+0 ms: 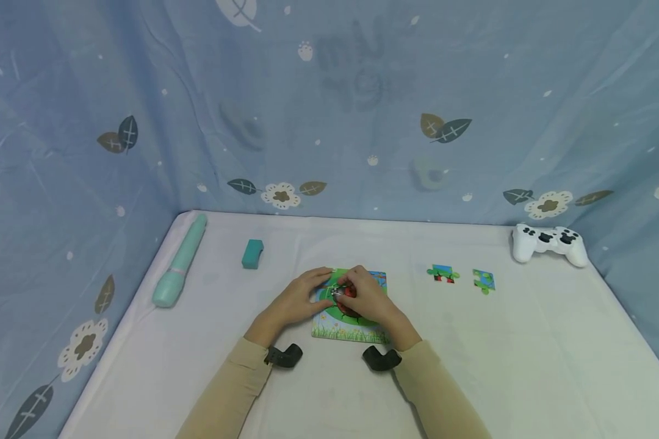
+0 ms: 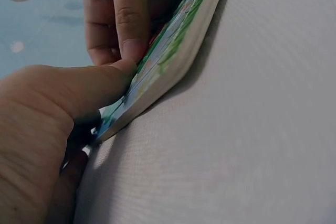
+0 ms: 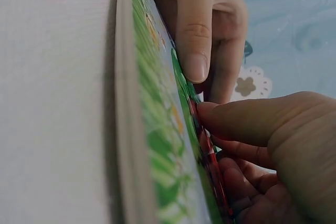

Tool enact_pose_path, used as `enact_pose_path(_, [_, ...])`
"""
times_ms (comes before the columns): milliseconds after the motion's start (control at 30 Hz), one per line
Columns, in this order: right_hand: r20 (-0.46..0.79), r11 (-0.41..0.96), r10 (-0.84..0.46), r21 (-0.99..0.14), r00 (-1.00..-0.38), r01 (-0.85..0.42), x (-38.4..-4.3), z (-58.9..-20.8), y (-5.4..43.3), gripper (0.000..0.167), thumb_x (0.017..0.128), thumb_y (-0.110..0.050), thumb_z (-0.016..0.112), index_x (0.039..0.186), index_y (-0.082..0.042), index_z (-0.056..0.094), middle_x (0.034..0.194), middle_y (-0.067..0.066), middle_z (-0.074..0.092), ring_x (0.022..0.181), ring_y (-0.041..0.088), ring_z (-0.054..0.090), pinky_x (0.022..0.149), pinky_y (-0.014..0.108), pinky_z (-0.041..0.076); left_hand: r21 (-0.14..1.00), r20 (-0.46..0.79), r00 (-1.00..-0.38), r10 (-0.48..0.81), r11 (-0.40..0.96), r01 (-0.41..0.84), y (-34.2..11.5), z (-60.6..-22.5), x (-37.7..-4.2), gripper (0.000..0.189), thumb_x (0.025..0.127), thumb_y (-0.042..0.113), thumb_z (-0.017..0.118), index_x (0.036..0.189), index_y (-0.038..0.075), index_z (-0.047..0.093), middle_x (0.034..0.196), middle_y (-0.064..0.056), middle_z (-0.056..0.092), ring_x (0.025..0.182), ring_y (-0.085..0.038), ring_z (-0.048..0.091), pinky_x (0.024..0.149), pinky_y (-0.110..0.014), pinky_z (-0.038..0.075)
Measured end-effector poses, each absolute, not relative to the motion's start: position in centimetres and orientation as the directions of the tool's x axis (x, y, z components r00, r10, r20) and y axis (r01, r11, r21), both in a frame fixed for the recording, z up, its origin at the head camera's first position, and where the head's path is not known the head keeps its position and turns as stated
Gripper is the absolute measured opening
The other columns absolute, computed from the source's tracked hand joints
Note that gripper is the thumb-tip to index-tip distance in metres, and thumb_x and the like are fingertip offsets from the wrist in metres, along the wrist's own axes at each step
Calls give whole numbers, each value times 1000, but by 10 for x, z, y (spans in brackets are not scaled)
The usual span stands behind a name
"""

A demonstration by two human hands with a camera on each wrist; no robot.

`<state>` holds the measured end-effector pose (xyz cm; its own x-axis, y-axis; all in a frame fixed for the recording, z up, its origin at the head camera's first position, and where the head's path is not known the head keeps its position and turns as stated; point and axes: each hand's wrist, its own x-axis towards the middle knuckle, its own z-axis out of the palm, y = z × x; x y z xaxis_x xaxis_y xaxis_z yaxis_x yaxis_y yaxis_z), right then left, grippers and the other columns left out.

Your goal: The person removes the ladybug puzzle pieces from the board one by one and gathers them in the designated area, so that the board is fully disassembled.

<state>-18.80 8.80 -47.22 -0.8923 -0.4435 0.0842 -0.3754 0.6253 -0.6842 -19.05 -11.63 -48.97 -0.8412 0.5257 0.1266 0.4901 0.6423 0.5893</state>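
Working at bug puzzle (image 1: 343,318), flat on table (image 1: 445,372) | resting left hand (image 1: 298,297) on it, fingers loosely spread | touching middle with right hand (image 1: 370,299), cannot tell if pinching anything | seemingly mostly filled; unplaced, off to right: red-marked piece (image 1: 443,274), blue-green piece (image 1: 484,280)

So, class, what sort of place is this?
Probably an indoor recording corner: blue curtains behind and beside a white table, plus what look like black wrist cameras.
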Motion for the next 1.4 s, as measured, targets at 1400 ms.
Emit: enact_pose_path(1400, [121,561,-378,-759,-918,-331,-192,-478,85,46,86,-7,68,128,0,52,107,9,57,93,19,58,81,33,53,620,102,-871,480,654,434,-117,-488,-190,78,84,39,71,144,4,36,147,-13,40,137,-29,36,113,-43,33])
